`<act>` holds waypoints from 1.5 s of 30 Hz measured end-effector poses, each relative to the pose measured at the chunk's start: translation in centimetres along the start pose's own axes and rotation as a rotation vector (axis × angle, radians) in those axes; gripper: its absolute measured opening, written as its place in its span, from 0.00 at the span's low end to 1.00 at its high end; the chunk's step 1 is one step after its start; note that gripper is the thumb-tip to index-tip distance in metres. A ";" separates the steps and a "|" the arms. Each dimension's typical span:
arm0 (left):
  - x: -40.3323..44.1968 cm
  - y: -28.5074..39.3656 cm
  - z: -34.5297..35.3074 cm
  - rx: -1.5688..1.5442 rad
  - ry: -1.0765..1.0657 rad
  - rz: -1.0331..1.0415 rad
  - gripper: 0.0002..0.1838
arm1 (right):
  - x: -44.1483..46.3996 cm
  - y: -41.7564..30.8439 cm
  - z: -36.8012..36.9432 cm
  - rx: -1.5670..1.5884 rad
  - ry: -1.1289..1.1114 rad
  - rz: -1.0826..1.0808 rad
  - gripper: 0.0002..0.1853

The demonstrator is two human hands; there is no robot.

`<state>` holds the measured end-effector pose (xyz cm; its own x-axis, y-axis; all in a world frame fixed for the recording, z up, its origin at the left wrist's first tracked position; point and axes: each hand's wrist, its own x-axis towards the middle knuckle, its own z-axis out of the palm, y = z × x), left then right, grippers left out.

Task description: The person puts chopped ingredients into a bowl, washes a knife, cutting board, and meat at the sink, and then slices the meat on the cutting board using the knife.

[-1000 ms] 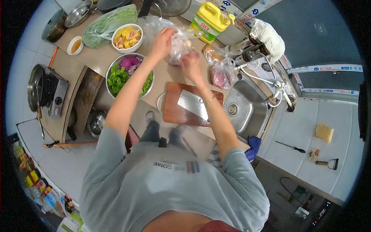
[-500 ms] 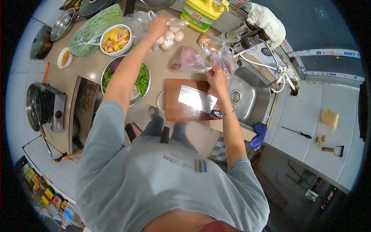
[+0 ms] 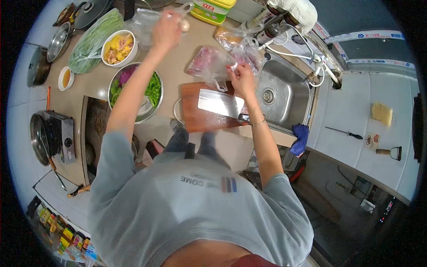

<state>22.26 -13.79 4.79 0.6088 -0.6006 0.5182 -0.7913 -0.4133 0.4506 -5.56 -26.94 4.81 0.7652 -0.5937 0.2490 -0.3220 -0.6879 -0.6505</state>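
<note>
My left hand point(image 3: 167, 32), slightly blurred, is closed on a clear plastic bag point(image 3: 144, 20) at the back of the counter. A pale round item point(image 3: 183, 25) shows beside its fingers; its kind is unclear. My right hand point(image 3: 243, 79) pinches the gathered top of a thin plastic bag point(image 3: 221, 73), just beyond the cutting board point(image 3: 195, 118). Pinkish meat point(image 3: 204, 60) shows through plastic beside that hand. On the wooden board lies a cleaver point(image 3: 218, 102), its handle partly beneath my right wrist.
A steel bowl of greens point(image 3: 161, 95) and a white bowl of yellowish meat pieces point(image 3: 119, 48) stand left. Bagged green vegetables point(image 3: 95, 42) lie behind. The sink point(image 3: 284, 86) is right of the board; a pan point(image 3: 39, 138) sits far left, near a portable stove point(image 3: 62, 138).
My left hand has drawn back leftward with its bag, and the pale round items have moved with it. My right hand still pinches its bag, now nearer the board. The camera view has shifted slightly.
</note>
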 end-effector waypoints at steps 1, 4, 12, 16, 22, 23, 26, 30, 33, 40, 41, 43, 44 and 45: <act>-1.5 1.5 0.5 -0.162 -0.019 0.153 0.13 | 0.3 0.2 0.2 -0.014 0.034 -0.028 0.07; -6.3 8.4 0.1 -0.418 -0.423 0.478 0.12 | 2.1 -1.5 0.0 0.166 0.013 0.096 0.07; -8.6 7.9 -2.0 -0.090 -0.406 0.354 0.09 | 2.6 -7.2 -5.4 0.167 0.036 0.024 0.07; -9.5 7.9 -2.8 0.048 -0.379 0.323 0.09 | 1.8 -8.1 0.8 -0.046 -0.324 -0.167 0.06; -11.2 8.4 -2.0 0.216 -0.309 0.003 0.28 | 3.2 -4.8 6.7 -0.201 -0.299 -0.030 0.09; -11.0 8.7 -2.1 0.224 -0.291 -0.076 0.28 | 3.4 -5.1 6.8 -0.105 -0.235 0.024 0.09; -10.9 9.5 -2.2 0.210 -0.231 -0.239 0.26 | 3.3 -5.1 7.6 -0.266 -0.069 -0.054 0.11; -11.7 10.0 -1.1 0.195 -0.219 -0.333 0.23 | 3.2 -4.7 8.2 -0.236 -0.189 0.022 0.18; -12.6 10.4 -1.7 0.168 -0.099 -0.286 0.17 | 2.9 -5.2 8.1 -0.185 -0.130 0.030 0.14; -18.8 3.3 -10.0 -0.001 0.035 -0.101 0.16 | 0.1 -10.9 7.1 -0.025 -0.179 -0.287 0.08; -20.0 1.4 -12.0 0.059 -0.035 -0.099 0.17 | -0.7 -11.7 8.4 0.000 -0.227 -0.422 0.08; -21.5 -1.5 -15.3 0.116 -0.106 -0.093 0.19 | -2.1 -14.1 10.6 0.064 -0.325 -0.581 0.10; -22.1 -2.5 -16.4 0.180 -0.170 -0.106 0.22 | -2.7 -15.4 11.2 0.104 -0.380 -0.605 0.12; -22.4 -3.0 -17.1 0.245 -0.232 -0.118 0.25 | -3.0 -16.0 12.1 0.103 -0.382 -0.604 0.12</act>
<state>11.96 12.62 4.24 0.6903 -0.6665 0.2815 -0.7232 -0.6244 0.2951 4.03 -9.11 5.77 0.9406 0.0776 0.3305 0.2580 -0.7962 -0.5473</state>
